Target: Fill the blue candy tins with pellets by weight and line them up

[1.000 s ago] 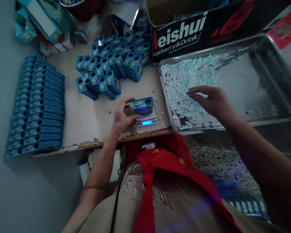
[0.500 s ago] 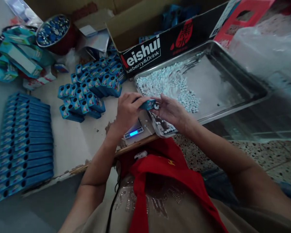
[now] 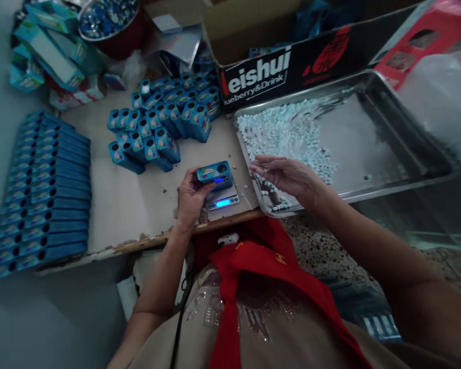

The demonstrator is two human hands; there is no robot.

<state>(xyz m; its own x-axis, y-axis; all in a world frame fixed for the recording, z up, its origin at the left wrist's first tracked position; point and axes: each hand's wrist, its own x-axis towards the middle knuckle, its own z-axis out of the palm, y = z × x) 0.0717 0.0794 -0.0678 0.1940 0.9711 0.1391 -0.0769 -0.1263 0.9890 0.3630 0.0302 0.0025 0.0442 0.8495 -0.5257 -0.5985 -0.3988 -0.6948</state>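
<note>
My left hand (image 3: 192,195) grips a small blue box (image 3: 211,172) by its left side. The box, with a round dark hole in its top, is over a small scale (image 3: 230,196) whose display glows blue; whether it touches the scale I cannot tell. Over the left part of a metal tray (image 3: 369,190), my right hand (image 3: 288,177) is raised with its fingers extended and close together. Pale small pellets (image 3: 280,134) cover the tray's left part, and a few lie between scale and tray.
Several blue boxes (image 3: 159,143) stand behind the scale. More are in rows (image 3: 57,205) at the far left. A black carton (image 3: 261,77) stands behind the tray, and a red bowl (image 3: 119,43) of blue pieces sits at the back left.
My left hand has turned the blue box and brought it over the scale, away from my right hand. My right hand is now apart from the box. The view has shifted.
</note>
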